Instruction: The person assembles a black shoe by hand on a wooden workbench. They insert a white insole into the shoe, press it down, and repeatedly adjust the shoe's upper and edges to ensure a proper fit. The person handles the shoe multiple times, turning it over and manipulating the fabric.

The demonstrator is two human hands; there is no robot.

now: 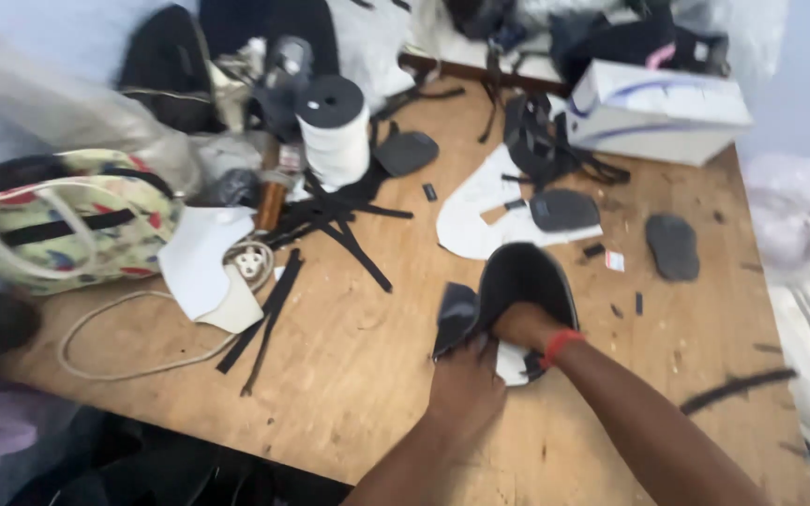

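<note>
— What are the hands on?
— The left hand [466, 379] pinches the edge of a black shoe upper [517, 281] on the wooden table [349, 375]. The right hand [522, 326] is tucked inside it, probably gripping; its fingers are hidden.
— Nearby?
— A white thread spool [335, 131] and black straps [349, 225].

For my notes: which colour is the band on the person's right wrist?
The wrist band is red-orange, seen in the head view.
</note>
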